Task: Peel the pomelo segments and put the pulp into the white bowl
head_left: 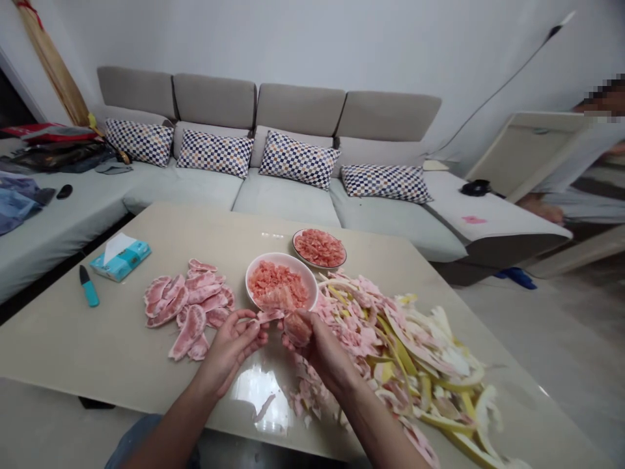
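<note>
While our left hand (240,342) pinches a pink strip (270,316) and our right hand (317,345) curls its fingers around the fruit piece (297,329) near the white bowl (273,256), we could tear the flesh by pulling too hard.

A long sofa (286,198) with grey backrests and pale seats stands before a white wall (303,39). Four checked pillows (299,159) lean along it in a row. On its left section lie a dark heap of belongings (53,153), some blue fabric (17,202) and a small black object (64,191). A blue tissue pack (122,257), one white sheet raised, rests on the left side of the table (122,339). At right, a black item (476,188) sits near a pink patch (473,219); beyond, a partly visible person (593,203) is beside a tilted pale panel (530,153). Blue footwear (520,278) lies on the floor (561,326).
</note>
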Demonstrator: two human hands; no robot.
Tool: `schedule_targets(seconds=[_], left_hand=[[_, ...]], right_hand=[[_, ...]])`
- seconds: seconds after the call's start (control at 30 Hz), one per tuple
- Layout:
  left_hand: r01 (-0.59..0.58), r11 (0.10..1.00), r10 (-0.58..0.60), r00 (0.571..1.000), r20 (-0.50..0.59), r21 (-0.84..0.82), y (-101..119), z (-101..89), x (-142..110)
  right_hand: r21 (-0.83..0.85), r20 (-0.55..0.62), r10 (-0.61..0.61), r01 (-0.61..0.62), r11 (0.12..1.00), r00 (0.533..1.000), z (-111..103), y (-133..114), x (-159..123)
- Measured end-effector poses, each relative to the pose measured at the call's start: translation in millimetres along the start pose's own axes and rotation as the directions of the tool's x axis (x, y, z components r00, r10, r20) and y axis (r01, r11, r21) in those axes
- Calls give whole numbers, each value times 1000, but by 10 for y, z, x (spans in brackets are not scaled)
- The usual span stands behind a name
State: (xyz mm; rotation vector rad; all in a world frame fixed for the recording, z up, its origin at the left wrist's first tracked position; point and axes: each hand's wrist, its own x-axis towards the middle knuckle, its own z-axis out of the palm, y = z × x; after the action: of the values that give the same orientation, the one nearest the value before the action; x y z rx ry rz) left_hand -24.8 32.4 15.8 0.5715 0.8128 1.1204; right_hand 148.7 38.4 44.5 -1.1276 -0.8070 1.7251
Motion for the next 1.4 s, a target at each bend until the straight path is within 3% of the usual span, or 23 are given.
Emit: schedule_targets(seconds=[0.2,0.37,0.53,0.77,0.93,1.13,1.3,1.4], left_hand=[[27,999,-28,998,59,20,30,61,94],[92,994,-98,989,111,56,34,29,72],[160,986,-166,975,147,50,82,17,48],[130,988,-146,961,235,81,75,27,99],[94,990,-111,980,164,109,19,33,162],[-66,935,40,996,81,349,-1,66,155],[2,918,-62,988,139,396,34,103,87],[53,918,-120,981,150,393,54,105,56]], right_hand=[[65,-21,-70,71,995,997,-33,-55,-9],[139,-13,-36,38,990,999,-108,-79,3],[117,-84,-91,101,988,992,-112,-148,8],[152,-90,-136,148,977,987,-133,-155,-16],[30,-38,-163,164,986,986,-113,-122,-39],[-16,-37,-172,172,985,984,-80,-109,-53],[110,-85,-119,128,986,989,-125,-113,-28],[190,-42,-79,85,978,996,-130,-115,-20]])
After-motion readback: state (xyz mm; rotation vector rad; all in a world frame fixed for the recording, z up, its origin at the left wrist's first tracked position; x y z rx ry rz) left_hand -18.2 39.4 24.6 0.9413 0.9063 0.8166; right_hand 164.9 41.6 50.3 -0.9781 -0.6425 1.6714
